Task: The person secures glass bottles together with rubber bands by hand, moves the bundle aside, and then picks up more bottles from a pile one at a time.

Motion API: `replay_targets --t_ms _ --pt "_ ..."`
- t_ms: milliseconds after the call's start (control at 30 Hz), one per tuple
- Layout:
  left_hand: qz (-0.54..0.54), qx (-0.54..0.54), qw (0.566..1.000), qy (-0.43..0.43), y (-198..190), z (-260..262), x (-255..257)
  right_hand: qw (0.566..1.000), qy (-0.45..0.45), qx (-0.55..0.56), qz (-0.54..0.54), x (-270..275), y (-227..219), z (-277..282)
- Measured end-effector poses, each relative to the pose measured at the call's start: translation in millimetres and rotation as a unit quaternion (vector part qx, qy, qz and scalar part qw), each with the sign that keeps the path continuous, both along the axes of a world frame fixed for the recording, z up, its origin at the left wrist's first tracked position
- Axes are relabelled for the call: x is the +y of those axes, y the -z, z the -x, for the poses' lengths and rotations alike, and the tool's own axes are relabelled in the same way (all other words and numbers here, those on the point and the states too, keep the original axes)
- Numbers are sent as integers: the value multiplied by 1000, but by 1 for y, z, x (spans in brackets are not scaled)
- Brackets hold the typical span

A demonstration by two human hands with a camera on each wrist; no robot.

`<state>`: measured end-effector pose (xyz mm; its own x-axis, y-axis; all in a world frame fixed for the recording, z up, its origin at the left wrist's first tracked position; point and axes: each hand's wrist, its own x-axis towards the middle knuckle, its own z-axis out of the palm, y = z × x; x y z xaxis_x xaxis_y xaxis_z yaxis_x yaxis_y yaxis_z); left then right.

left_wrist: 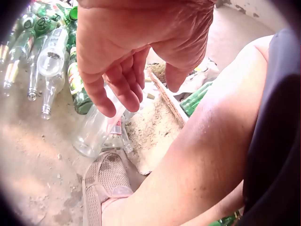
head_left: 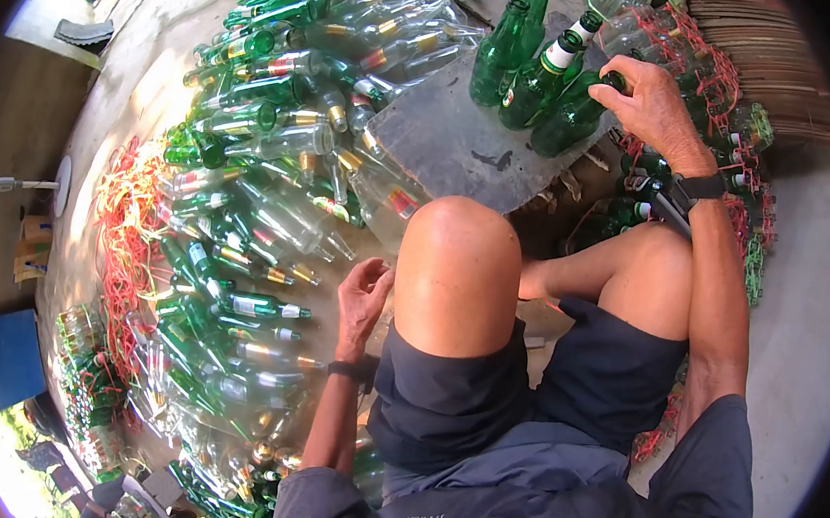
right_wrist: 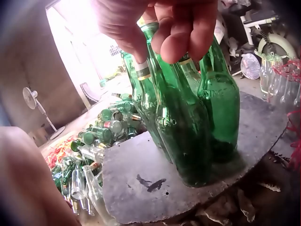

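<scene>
My right hand (head_left: 651, 100) pinches the mouth of a green glass bottle (head_left: 565, 122), which stands slightly tilted on a dark grey board (head_left: 427, 127). In the right wrist view, the fingers curl over the top of that bottle (right_wrist: 186, 141). Beside it on the board are several more green bottles; one in front wears a white neck label (head_left: 537, 87). The left hand (head_left: 364, 299) hangs by the left knee, fingers loosely bent and holding nothing. Below it in the left wrist view, a clear bottle (left_wrist: 89, 134) lies near a shoe (left_wrist: 110, 181).
A large heap of green and clear bottles (head_left: 268, 128) covers the floor to the left. Red plastic strapping (head_left: 127, 224) lies along its far edge. Bottles bundled in red netting (head_left: 690, 46) stand behind the right hand. A fan (right_wrist: 30, 99) stands by the wall.
</scene>
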<state>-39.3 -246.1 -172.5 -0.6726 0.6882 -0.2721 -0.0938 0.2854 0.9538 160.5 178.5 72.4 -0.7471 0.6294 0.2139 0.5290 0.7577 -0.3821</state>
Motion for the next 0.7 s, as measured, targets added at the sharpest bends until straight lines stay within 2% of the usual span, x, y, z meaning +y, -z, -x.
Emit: replay_targets --t_ms 133,200,300,333,433,533,700 --pt "-19 -10 1000 -15 9 -8 -10 1000 3 -12 -17 -2 -4 2" --pt "-13 -2 1000 -15 11 -10 -14 998 30 -30 43 -6 -10 3" --pt "5 -25 998 -52 17 -17 -20 999 11 -12 32 -6 -10 3" --pt "27 -10 998 -49 20 -18 -20 996 18 7 87 -2 -6 3" --pt "87 55 994 -39 10 -21 -34 992 39 -28 116 12 3 -3" --pt "87 28 994 -58 28 -26 -54 985 54 -45 161 42 21 -17" --pt "101 10 991 -83 48 -32 -86 976 74 -76 189 51 23 -22"
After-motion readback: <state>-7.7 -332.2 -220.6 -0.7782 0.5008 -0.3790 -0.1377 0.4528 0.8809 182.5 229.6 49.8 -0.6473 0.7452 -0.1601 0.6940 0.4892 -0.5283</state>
